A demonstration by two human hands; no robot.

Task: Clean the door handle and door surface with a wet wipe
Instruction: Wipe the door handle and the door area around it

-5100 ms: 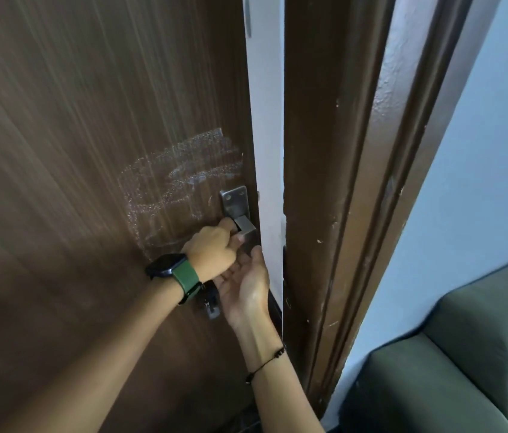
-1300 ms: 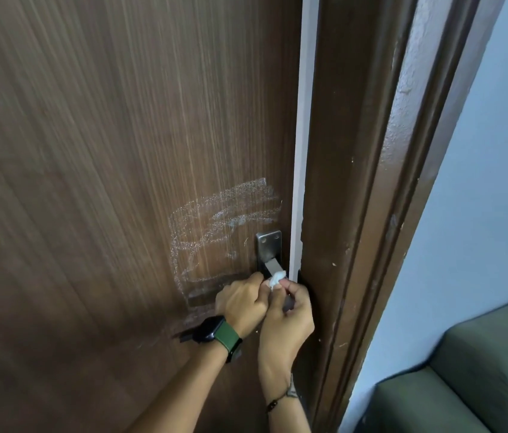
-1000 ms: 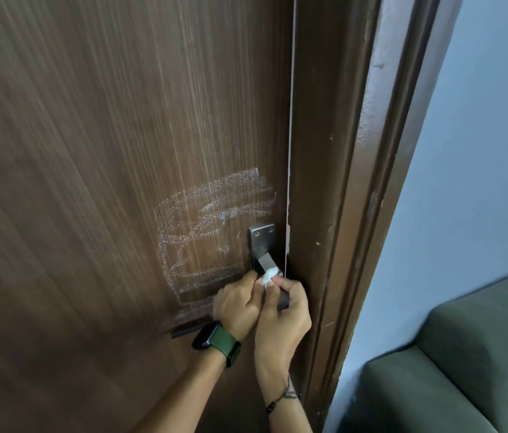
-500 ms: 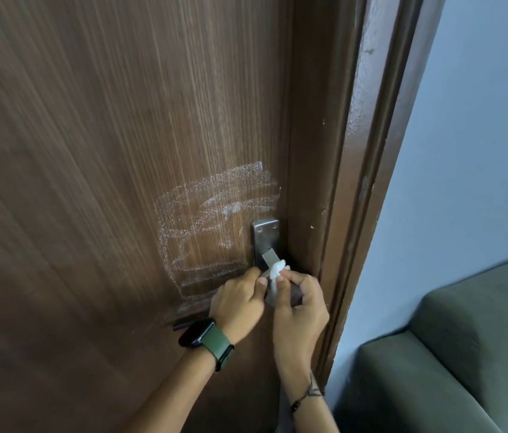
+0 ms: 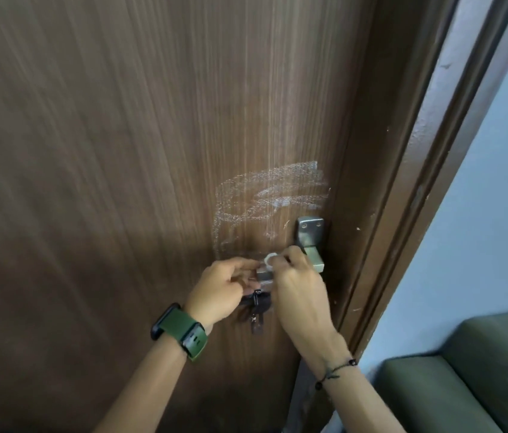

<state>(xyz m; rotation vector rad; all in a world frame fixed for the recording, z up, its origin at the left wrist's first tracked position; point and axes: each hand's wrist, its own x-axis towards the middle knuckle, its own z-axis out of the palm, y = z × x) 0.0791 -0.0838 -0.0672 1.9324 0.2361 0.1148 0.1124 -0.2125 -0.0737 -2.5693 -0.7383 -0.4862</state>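
Right at the middle, a small white wet wipe is pinched in the fingertips of the right hand. That hand is curled tight around the wipe and presses it onto the metal door handle. The lever of the handle sticks out to the right of the hand, and its metal plate with two screws sits just above. The rest of the handle is hidden behind the fingers.

The left hand is close beside the right one, on its left. Its fingers are bent in and seem to grip the far end of the handle, but that part is blurry, so it is hard to be sure. A bunch of dark keys hangs down between the two hands, just below the handle.

The left wrist wears a watch with a green strap. The right wrist wears a thin dark bracelet.

Above and left of the handle, the brown wooden door has pale wet streaks on it. To the right stands the dark door frame, with small chips in its paint. Past it there is a pale blue wall, and a green sofa sits low in the corner
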